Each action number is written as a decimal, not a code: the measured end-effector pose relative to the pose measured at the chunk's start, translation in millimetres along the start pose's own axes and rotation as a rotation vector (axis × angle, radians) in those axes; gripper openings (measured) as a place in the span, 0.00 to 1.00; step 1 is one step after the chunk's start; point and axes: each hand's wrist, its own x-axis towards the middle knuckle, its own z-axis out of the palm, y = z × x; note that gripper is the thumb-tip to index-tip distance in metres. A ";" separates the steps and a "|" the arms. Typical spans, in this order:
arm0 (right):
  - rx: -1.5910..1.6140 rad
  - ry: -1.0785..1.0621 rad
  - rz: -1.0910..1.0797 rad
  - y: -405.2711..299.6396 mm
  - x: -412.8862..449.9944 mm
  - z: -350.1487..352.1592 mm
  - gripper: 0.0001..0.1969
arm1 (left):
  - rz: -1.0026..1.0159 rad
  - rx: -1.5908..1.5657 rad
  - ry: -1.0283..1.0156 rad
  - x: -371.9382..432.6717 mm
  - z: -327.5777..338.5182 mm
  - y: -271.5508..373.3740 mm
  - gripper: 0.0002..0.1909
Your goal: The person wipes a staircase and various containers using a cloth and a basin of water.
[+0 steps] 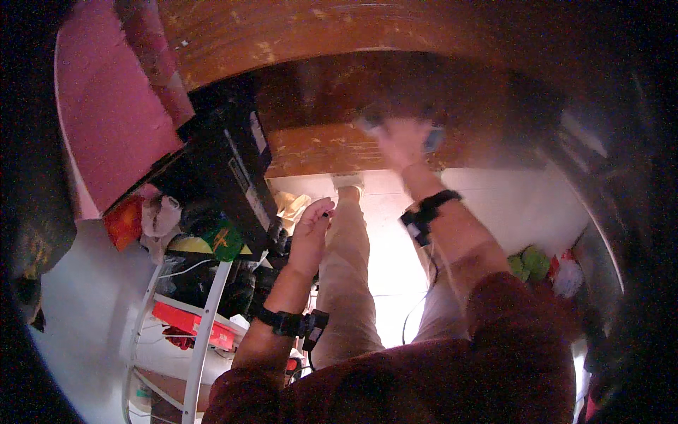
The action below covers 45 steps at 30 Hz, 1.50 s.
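Note:
My right hand [405, 139] is blurred and reaches forward against the scuffed brown wooden furniture [318, 142]. A blue-grey item [434, 139], perhaps a cloth, shows at both sides of this hand, and the palm hides the rest. Beside my left leg, my left hand [311, 230] hangs with its fingers loosely curled. I see nothing held in it, though a small dark spot shows near its fingertips. Each wrist wears a black strap with a small device: the left device [316, 329] and the right device [417, 227].
Left of me stand black boxes [217, 164] beside a pink panel [114, 111]. Below them, a white metal rack [206, 328] holds a red box [193, 323] and bags. A green object [532, 263] sits at the right. A thin cable [408, 318] hangs between my legs.

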 end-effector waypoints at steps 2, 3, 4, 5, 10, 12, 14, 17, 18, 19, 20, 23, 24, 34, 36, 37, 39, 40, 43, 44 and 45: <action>-0.020 0.446 -0.536 -29.7 -7.8 52.3 0.17 | -0.013 0.012 -0.004 3.6 4.6 0.7 0.15; -0.178 0.315 -0.743 -38.4 -7.3 63.5 0.19 | -0.007 0.016 -0.036 5.9 10.7 4.2 0.15; -0.178 0.366 -0.854 -34.0 -1.2 81.1 0.22 | -0.003 0.057 -0.019 7.4 15.1 4.5 0.15; -0.182 0.413 -0.961 -26.7 2.7 91.4 0.24 | -0.001 0.097 -0.005 8.2 17.3 5.0 0.15; -0.205 0.268 -0.792 43.2 -14.4 63.5 0.25 | -0.054 0.088 0.045 6.9 8.0 24.2 0.15; -0.118 0.210 -0.508 91.9 -21.1 45.0 0.25 | -0.039 0.104 0.042 15.3 5.5 21.6 0.14; -0.165 0.364 -0.211 144.6 -18.7 24.2 0.24 | -0.038 0.162 0.024 23.8 14.6 24.2 0.14; -0.169 0.635 0.244 224.4 1.5 -26.2 0.31 | -0.008 0.117 -0.071 27.6 23.1 22.8 0.14; -0.276 0.792 0.303 248.1 16.4 -47.8 0.30 | -0.040 0.110 -0.073 31.0 33.5 25.2 0.14; -0.373 0.944 0.347 262.1 30.4 -68.0 0.28 | -0.039 0.119 -0.072 31.5 36.5 25.5 0.14; -0.419 0.900 0.457 272.9 40.7 -84.5 0.29 | -0.049 0.130 -0.081 32.9 36.6 24.8 0.14; -0.460 0.854 0.623 333.1 67.1 -95.7 0.31 | -0.066 0.154 -0.105 37.7 48.8 31.4 0.15; -0.464 0.854 0.671 360.4 76.0 -89.2 0.33 | -0.055 0.174 -0.116 40.5 55.5 33.7 0.15; -0.328 0.505 0.746 268.6 79.4 -75.0 0.27 | 0.007 0.236 -0.100 32.7 52.4 37.3 0.16; -0.545 0.838 0.652 195.1 83.5 -43.3 0.31 | -0.041 0.221 -0.118 32.5 56.5 39.2 0.15; -0.395 0.744 0.571 148.6 81.0 -39.0 0.30 | -0.065 0.209 -0.131 31.8 60.0 40.2 0.15; -0.226 0.650 0.506 74.4 74.9 -54.0 0.28 | -0.041 0.206 -0.144 29.1 66.5 38.9 0.15; -0.165 0.627 0.372 48.1 72.4 -35.1 0.27 | -0.020 0.197 -0.180 30.4 69.4 38.4 0.15; 0.079 0.506 -0.485 -4.2 70.8 53.4 0.25 | -0.072 0.239 -0.219 33.3 74.8 33.8 0.15; 0.112 0.545 -0.545 -2.5 61.4 55.9 0.24 | -0.072 0.235 -0.198 30.3 73.3 37.4 0.15; 0.143 0.590 -0.600 4.0 53.1 57.4 0.23 | -0.087 0.222 -0.176 27.1 78.4 45.5 0.15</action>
